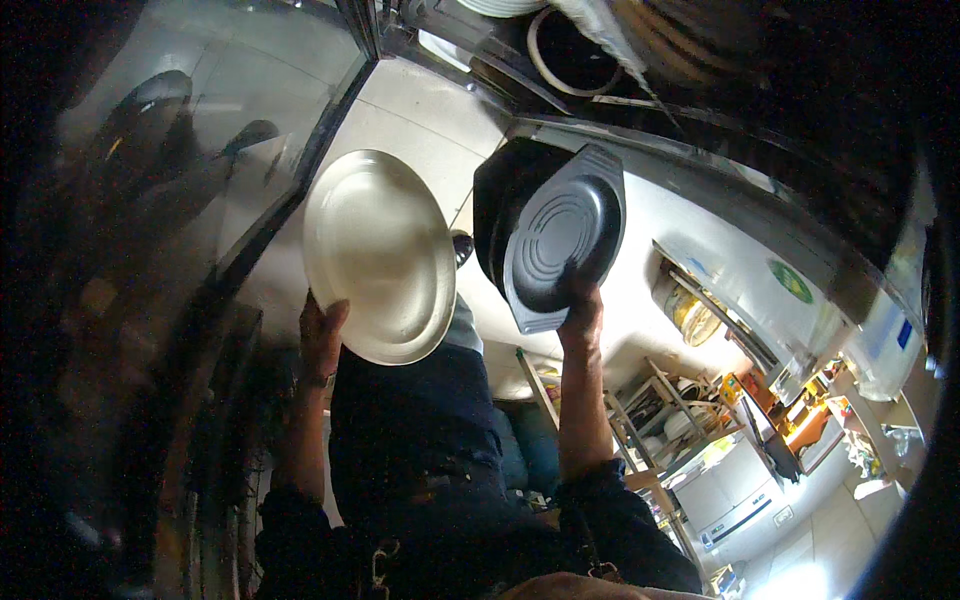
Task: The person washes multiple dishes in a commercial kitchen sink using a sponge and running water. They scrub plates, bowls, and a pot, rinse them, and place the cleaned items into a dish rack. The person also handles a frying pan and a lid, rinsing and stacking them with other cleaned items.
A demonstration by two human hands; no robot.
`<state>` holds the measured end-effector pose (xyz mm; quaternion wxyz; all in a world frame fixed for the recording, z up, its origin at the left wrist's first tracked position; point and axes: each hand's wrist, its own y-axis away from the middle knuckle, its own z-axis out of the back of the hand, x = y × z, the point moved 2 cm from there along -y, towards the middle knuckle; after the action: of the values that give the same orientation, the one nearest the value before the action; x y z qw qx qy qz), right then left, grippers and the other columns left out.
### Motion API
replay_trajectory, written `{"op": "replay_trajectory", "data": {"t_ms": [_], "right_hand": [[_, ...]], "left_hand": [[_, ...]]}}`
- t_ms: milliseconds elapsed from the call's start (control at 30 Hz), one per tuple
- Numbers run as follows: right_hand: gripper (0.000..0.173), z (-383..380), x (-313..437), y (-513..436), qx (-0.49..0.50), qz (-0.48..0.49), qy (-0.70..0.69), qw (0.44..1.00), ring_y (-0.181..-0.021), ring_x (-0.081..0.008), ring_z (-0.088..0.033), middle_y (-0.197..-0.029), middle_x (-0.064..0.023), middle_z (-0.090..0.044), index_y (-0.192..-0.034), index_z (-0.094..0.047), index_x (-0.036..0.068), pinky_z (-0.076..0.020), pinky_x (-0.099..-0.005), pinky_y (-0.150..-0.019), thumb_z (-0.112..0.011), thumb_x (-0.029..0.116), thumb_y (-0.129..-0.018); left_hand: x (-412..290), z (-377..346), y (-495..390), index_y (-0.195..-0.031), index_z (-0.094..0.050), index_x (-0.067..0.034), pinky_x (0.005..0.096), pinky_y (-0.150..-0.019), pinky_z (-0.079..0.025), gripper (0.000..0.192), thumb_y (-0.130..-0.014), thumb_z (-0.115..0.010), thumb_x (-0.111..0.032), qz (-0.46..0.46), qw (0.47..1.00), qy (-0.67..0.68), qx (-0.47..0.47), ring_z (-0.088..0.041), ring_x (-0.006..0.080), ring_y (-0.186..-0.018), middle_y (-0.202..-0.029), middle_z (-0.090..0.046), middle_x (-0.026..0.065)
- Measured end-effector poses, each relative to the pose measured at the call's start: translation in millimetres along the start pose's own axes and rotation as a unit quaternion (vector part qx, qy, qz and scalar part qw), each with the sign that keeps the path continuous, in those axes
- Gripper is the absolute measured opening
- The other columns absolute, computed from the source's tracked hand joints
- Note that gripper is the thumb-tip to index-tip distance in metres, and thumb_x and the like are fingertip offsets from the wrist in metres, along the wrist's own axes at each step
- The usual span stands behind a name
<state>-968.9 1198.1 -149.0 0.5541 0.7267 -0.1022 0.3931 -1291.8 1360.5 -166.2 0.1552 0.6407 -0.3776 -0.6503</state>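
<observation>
In the head view my left hand [322,334] grips the lower left rim of an oval cream plate [379,255], thumb on its upper face. My right hand [583,311] holds a dark grey oval dish [559,236] with flat end handles and ring-shaped ridges in its base. Behind this dish, partly hidden by it, is a black angular dish or tray [506,180]. Whether the two dark pieces are stacked in the same grip I cannot tell. Plate and grey dish are held apart, both tilted, above the floor.
Left of me stands a dark-framed glass panel [255,157] with reflections. A dark shelf [517,82] at the top holds white dishes [502,6]. At right are a white appliance [724,495] and a wooden rack [660,420] with dishes. Pale tiles [412,112] cover the floor.
</observation>
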Motion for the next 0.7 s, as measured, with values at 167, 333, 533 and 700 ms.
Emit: {"op": "replay_trajectory", "data": {"t_ms": [167, 333, 533, 700], "right_hand": [[0.04, -34.1, -27.1, -71.0, 0.023, 0.06, -0.061, 0.996, -0.1, -0.02, -0.049, -0.111, -0.0087, -0.052, -0.117, -0.046, -0.001, -0.0355, -0.034, -0.089, -0.043, 0.028, -0.089], [0.039, -60.9, -14.2, -149.9, 0.083, 0.078, -0.194, 0.974, -0.107, -0.0279, -0.047, -0.114, -0.0122, -0.051, -0.118, -0.045, 0.002, -0.0368, -0.0414, -0.093, -0.049, 0.024, -0.084], [0.052, -104.2, 29.4, -222.7, 0.095, 0.11, -0.256, 0.956, -0.116, -0.0347, -0.038, -0.125, -0.0169, -0.039, -0.122, -0.042, 0.008, -0.0335, -0.0547, -0.096, -0.055, 0.018, -0.073], [0.045, -124.4, 67.2, -271.4, 0.091, 0.161, -0.273, 0.944, -0.114, -0.0385, -0.04, -0.124, -0.022, -0.039, -0.122, -0.038, 0.002, -0.0387, -0.0531, -0.094, -0.044, 0.019, -0.081]], "left_hand": [[20.3, 36.4, -31.4, -0.123, -0.038, 0.0, 0.0319, -0.088, -0.037, 0.057, -0.076, -0.062, -0.022, 0.038, 0.996, -0.05, -0.066, -0.047, 0.0192, -0.098, -0.109, -0.05, 0.0094], [43.3, 53.8, -43.8, -0.119, -0.042, 0.001, 0.0325, -0.087, -0.038, 0.054, -0.074, -0.063, -0.019, 0.069, 0.994, -0.015, -0.088, -0.048, 0.0192, -0.095, -0.104, -0.052, 0.009], [48.5, 49.7, -44.6, -0.117, -0.044, 0.002, 0.0334, -0.088, -0.039, 0.049, -0.075, -0.063, -0.015, 0.09, 0.993, 0.01, -0.078, -0.049, 0.0194, -0.097, -0.107, -0.052, 0.0107], [33.7, 46.0, -50.3, -0.119, -0.048, -0.001, 0.0357, -0.104, -0.024, 0.039, -0.088, -0.047, -0.024, 0.152, 0.987, -0.04, -0.044, -0.036, 0.0219, -0.121, -0.129, -0.042, 0.0112]]}}
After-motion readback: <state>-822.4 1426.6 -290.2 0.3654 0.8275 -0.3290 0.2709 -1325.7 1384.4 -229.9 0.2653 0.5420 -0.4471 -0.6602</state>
